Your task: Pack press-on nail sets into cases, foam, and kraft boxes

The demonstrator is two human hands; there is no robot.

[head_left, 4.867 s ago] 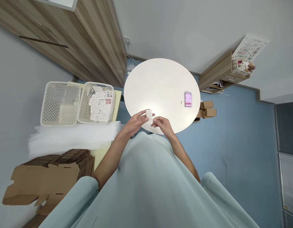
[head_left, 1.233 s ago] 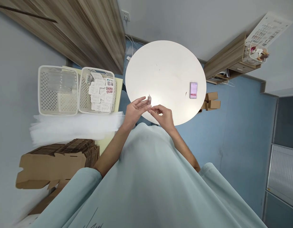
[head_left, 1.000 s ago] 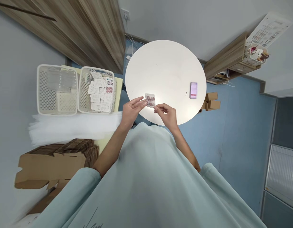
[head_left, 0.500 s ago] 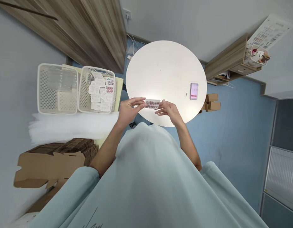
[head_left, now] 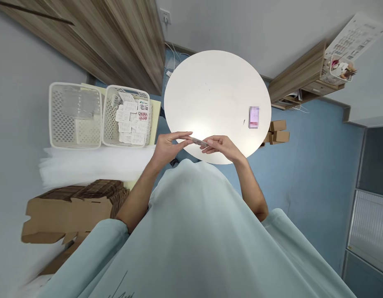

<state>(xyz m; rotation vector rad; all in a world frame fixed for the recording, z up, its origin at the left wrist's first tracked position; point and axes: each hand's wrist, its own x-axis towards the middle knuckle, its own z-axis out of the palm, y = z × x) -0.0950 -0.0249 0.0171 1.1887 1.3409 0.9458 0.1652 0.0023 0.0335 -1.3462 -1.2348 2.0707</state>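
Note:
Over the near edge of the round white table (head_left: 210, 82), a small flat blister pack (head_left: 199, 142) is held tilted, nearly edge-on to me. Its left end lies between the thumb and fingers of my left hand (head_left: 170, 147). My right hand (head_left: 224, 147) pinches the other end, thumb on top and fingers below. Because of the tilt, the pack's contents hardly show.
At left, a white basket (head_left: 106, 116) holds several similar packs, beside another white basket (head_left: 51, 118) with clear plastic pieces. White foam sheets (head_left: 95, 165) and flattened cardboard boxes (head_left: 67, 215) lie nearer me. A blurred pink-screened phone (head_left: 254, 117) rests on the table's right.
The pack has turned from showing its face, with rows of reddish pieces, to nearly edge-on. My right hand has shifted slightly lower and its thumb now lies over the pack's right end.

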